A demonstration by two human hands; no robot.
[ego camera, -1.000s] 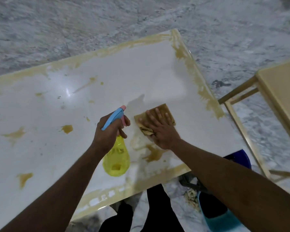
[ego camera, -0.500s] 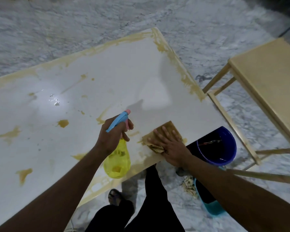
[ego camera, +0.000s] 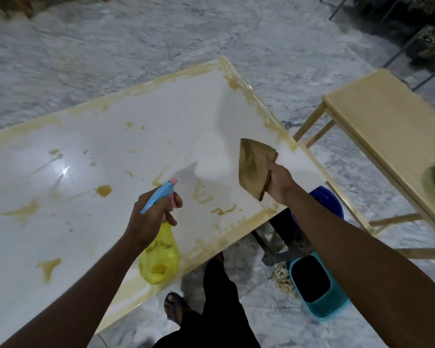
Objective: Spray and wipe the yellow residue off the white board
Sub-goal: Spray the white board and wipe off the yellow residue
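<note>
The white board [ego camera: 141, 144] lies tilted across the view, with yellow residue [ego camera: 103, 190] in blots over its left half and smeared along its edges. My left hand [ego camera: 151, 217] grips a yellow spray bottle [ego camera: 160, 257] with a blue trigger head, held over the board's near edge. My right hand [ego camera: 280, 183] holds a stained brown cloth [ego camera: 254, 167], lifted off the surface near the board's right corner. Fresh yellow streaks [ego camera: 219, 209] sit between the two hands.
A light wooden table [ego camera: 392, 136] stands to the right. Below the board's corner are a blue bucket [ego camera: 329, 199] and a teal bin [ego camera: 317, 287] on the marble floor. My dark-trousered leg and sandalled foot [ego camera: 173, 307] are at the near edge.
The right hand has lifted the cloth off the board's near edge and raised it up and to the right. The left hand keeps hold of the bottle. The view has shifted right.
</note>
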